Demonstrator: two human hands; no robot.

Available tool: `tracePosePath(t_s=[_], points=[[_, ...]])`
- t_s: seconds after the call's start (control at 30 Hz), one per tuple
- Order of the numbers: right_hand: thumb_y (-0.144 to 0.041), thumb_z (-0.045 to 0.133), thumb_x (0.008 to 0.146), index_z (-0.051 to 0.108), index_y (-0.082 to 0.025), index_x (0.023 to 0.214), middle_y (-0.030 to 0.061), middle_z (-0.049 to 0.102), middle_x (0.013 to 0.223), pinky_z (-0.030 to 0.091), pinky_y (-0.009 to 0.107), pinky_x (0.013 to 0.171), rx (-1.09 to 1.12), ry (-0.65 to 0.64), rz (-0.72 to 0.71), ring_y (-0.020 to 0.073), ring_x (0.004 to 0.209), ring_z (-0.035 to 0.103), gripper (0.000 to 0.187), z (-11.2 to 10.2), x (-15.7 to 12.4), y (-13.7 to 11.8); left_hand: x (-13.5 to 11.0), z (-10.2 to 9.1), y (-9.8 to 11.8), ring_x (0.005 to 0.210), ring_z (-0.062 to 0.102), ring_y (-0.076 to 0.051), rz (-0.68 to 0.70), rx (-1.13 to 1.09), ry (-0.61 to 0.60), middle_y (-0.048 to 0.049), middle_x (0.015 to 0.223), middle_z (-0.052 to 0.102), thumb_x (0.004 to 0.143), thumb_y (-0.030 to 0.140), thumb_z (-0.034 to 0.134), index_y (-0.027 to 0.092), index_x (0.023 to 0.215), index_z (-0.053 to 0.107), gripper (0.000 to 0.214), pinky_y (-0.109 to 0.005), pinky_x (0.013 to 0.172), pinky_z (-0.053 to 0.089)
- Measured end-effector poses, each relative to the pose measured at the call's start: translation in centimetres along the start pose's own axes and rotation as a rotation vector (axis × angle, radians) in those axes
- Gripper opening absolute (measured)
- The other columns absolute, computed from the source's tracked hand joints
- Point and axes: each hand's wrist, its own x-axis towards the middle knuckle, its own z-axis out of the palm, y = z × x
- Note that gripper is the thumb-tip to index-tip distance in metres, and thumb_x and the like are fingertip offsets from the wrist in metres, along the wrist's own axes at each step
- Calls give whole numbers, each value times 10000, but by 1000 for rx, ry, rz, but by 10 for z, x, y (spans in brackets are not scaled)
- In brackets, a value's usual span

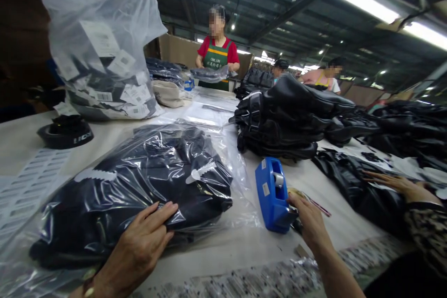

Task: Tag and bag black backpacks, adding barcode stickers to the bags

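Note:
A black bag (146, 181) lies on the table inside a clear plastic bag (240, 214). White toothed strips (200, 172) show on it. My left hand (139, 242) rests flat on the near side of the plastic, fingers stretched out. To the right stands a blue tape dispenser (267, 200) with a roll of tape (278, 179) in it. At its near front end, my right hand (309, 219) is closed in a pinch on the tape's end; the strip itself hardly shows. Just behind that hand lies a thin reddish pen-like stick (319, 206).
A translucent sack of tags (104, 56), a black ring-shaped roll (66, 130) and a label sheet (31, 186) are on the left. Stacked black bags (286, 116) stand behind the dispenser. A co-worker's hand (405, 186) touches black material at right. Another person (217, 56) stands across the table.

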Motion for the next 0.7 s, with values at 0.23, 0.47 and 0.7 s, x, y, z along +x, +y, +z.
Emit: tracePosePath(t_s=[0.23,0.47,0.7], points=[[-447,696,484,637,-187,509,-2,558,525,365,274,510,167,-40,100,141,537,462,268,3,-5,-7,-1,0,-1,1092,549,-144,19,19,1,-73,1083,645,861,118,454,164,728,593,198,-297,1094,262],[-444,729,459,688,-176,596,54,653,705,444,328,610,325,-15,119,194,669,563,304,5,-2,-8,-4,2,-2,1055,574,-142,9,19,-1,-49,1124,638,850,149,471,189,678,570,203,-300,1083,287],[-487,751,530,685,-205,622,45,590,1062,359,351,953,395,130,9,234,1054,504,304,-11,-50,10,-2,1,-1,1101,537,-133,21,20,13,-73,1089,639,851,124,462,175,690,551,191,-275,1111,228]])
